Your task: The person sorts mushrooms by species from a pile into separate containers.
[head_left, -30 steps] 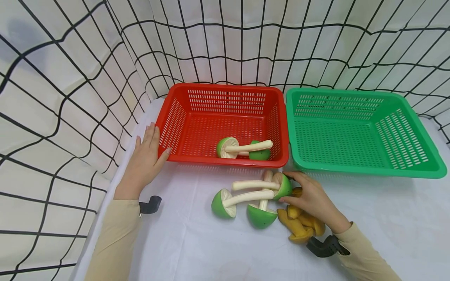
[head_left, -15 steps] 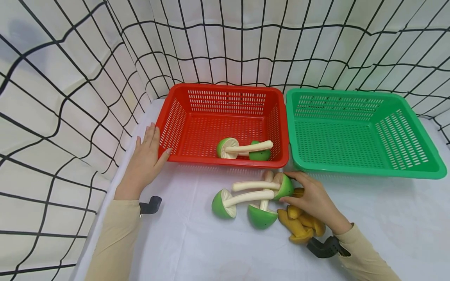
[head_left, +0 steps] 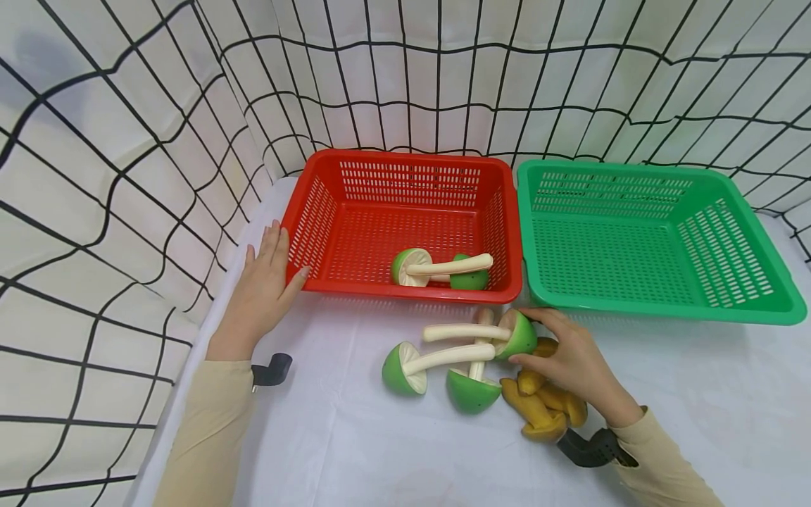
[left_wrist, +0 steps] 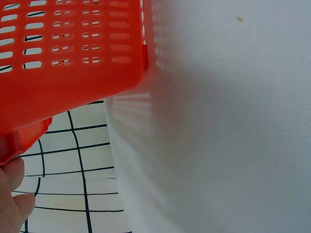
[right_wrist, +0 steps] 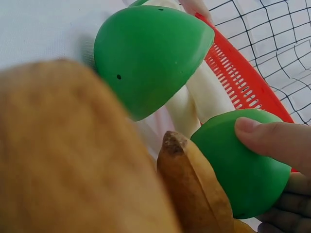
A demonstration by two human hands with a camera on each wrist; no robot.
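partly, the right hand hides its pinched green mushroom.

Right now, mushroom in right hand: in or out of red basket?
Out: head view shows the mushroom in front of the red basket, right hand pinching its cap.

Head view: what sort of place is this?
Probably a partly enclosed, staged work area; the room beyond is out of view. Signs: the white work surface, the black grid against white sheeting, and the red basket beside the green basket.
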